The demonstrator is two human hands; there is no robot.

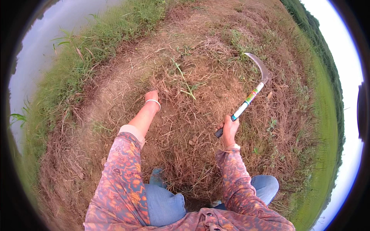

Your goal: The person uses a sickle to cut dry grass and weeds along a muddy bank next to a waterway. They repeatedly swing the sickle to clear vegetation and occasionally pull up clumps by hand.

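My right hand [230, 128] is closed around the dark lower grip of a sickle [244, 106]. Its handle is white with a coloured label and teal bands. The curved metal blade [262, 69] points up and away, its tip bending left above the dry grass. My left hand [152, 96], with a white bangle [153, 101] at the wrist, is low against a clump of dry grass [163, 86]. Its fingers curl down out of sight, so whether they hold any stalks is unclear. Ahead and to its right, a green weed stem [183, 76] lies on the straw.
Dry cut grass and bare soil [231, 89] cover the ground. Tall green grass [86, 52] edges water [43, 37] at left. A green field [326, 121] stretches along the right. My bent, jeans-clad knees [264, 186] are close below. Small clods [193, 140] lie between my arms.
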